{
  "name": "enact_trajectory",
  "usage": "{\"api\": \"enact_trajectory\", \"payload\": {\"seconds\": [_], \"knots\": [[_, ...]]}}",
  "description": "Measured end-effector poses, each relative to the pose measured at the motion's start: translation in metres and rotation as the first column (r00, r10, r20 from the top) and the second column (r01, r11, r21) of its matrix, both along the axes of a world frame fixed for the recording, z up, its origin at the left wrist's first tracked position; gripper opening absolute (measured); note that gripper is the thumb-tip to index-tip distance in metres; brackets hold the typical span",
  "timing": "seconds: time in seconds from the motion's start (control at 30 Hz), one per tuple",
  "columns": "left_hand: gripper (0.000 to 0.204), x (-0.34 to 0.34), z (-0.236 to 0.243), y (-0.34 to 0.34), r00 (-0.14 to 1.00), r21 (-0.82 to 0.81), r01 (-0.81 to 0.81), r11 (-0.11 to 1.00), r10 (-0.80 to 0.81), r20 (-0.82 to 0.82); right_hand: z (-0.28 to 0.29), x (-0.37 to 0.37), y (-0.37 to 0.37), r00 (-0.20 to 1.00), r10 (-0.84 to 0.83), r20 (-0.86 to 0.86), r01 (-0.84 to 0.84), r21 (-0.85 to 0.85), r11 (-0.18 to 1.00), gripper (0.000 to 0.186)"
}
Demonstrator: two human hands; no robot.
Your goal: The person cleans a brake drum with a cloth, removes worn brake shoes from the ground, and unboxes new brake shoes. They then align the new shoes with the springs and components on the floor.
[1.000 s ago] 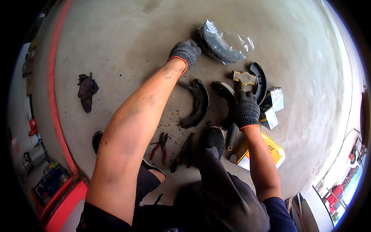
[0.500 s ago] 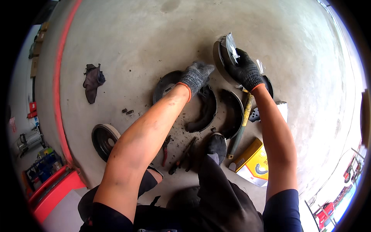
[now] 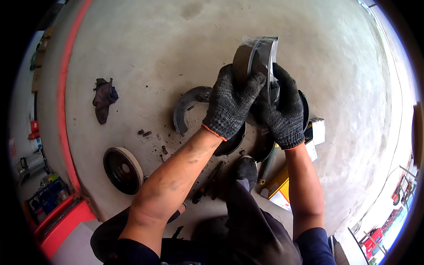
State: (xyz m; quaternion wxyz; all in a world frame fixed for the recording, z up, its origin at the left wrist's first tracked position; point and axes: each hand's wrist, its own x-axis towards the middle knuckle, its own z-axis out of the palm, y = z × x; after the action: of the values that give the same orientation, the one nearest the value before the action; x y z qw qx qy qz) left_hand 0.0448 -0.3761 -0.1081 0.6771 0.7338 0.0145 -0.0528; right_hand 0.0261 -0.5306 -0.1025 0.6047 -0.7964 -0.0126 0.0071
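Curved brake shoes (image 3: 247,57), partly wrapped in clear plastic, are held up above the concrete floor between both hands. Wearing a dark knitted glove, my left hand (image 3: 229,104) grips their near left side, thumb across the plastic. My right hand (image 3: 285,115), gloved alike, closes around the right side of the plastic. Beneath the hands lie other brake shoes; one worn brake shoe (image 3: 180,112) shows to the left of my left hand, while the rest are largely covered by my hands.
A brake drum (image 3: 121,171) leans near my left forearm. Pliers (image 3: 201,192) lie by my foot. Beside my right forearm are a yellow box (image 3: 279,187) and a green-and-yellow handle (image 3: 267,168). Small springs (image 3: 164,150) and a dark rag (image 3: 105,100) are on the floor at left.
My left hand has come up and right from above the floor shoes to grip the wrapped brake shoes. The shoes have turned more upright, and my right hand has moved slightly lower.
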Motion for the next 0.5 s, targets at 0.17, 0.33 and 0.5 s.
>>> {"api": "enact_trajectory", "payload": {"seconds": [0.17,0.33,0.5], "knots": [[0.04,-0.018,0.009,0.028,0.998,0.258,0.049,0.965,-0.035,-0.059,-0.024,-0.016,0.009,0.979,-0.042,-0.198,0.118,0.386,0.915,0.081],[0.067,-0.043,-0.013,0.082,0.979,-0.547,-0.075,0.834,-0.044,-0.2,-0.053,-0.033,-0.048,0.881,-0.053,-0.47,0.453,0.804,0.385,0.053],[0.085,-0.071,-0.02,0.122,0.878,-0.595,-0.188,0.781,-0.139,-0.459,-0.027,-0.035,-0.058,0.873,0.06,-0.485,0.407,0.79,0.458,0.056]]}}
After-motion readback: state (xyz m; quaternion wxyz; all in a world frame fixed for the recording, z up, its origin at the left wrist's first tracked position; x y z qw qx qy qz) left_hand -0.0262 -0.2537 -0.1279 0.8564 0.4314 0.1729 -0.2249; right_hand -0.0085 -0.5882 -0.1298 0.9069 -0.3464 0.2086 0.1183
